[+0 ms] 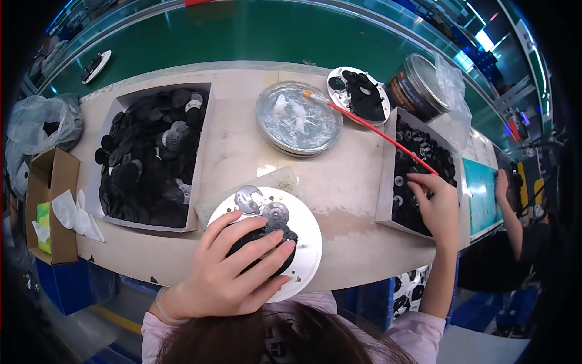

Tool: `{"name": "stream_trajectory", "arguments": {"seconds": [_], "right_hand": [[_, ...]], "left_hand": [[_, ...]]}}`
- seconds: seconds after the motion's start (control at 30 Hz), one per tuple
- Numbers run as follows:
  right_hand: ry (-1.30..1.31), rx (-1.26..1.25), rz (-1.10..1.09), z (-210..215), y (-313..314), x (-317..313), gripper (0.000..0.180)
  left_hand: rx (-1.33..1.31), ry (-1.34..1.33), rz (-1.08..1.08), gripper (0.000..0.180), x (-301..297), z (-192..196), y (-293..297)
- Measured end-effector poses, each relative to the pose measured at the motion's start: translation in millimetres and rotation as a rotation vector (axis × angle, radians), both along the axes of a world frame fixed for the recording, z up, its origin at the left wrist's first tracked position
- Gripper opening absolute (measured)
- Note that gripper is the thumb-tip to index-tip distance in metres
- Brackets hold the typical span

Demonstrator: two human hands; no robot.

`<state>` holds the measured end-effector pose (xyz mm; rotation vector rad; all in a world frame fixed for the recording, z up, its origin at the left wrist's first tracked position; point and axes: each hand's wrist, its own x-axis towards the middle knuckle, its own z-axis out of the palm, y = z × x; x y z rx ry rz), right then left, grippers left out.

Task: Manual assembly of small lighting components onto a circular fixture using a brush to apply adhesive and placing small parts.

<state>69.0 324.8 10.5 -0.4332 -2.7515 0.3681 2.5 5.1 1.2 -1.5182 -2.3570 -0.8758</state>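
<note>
Black gear (265, 242) sits clamped under my left hand (233, 267) on the white disc (306, 242), while my right hand's (438, 206) fingers, together, pick in the box (418, 176) for another part.

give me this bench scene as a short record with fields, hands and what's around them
left hand: left hand lies spread over a black round part on a white disc
right hand: right hand reaches into the right box of black parts, fingers among them; grip not clear
on disc: two small grey gears
left box: larger box of black parts
behind: round clear-lidded tin, red stick, dark can
bench: beige top
</note>
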Motion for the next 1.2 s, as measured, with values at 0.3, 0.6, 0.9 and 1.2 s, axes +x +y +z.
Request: {"name": "stream_trajectory", "arguments": {"seconds": [0.3, 0.6, 0.9, 1.2], "right_hand": [[-0.223, 0.013, -0.120, -3.0, -15.1, -24.0, 0.018], [-0.002, -0.959, 0.129, 35.8, -82.6, -21.9, 0.014], [-0.871, -1.083, 0.406, 37.1, -101.7, -90.3, 0.011], [-1.065, -1.076, 0.412, 26.2, -107.6, -109.2, 0.013]], "left_hand": [[0.061, -0.046, 0.018, 0.039, -2.3, -4.1, -5.0], [0.105, -0.005, 0.064, 0.036, -0.5, -5.9, -2.5], [0.172, -0.007, 0.114, 0.034, 3.4, -9.8, -2.1], [0.093, 0.005, 0.113, 0.040, 1.8, -9.6, -3.9]]}}
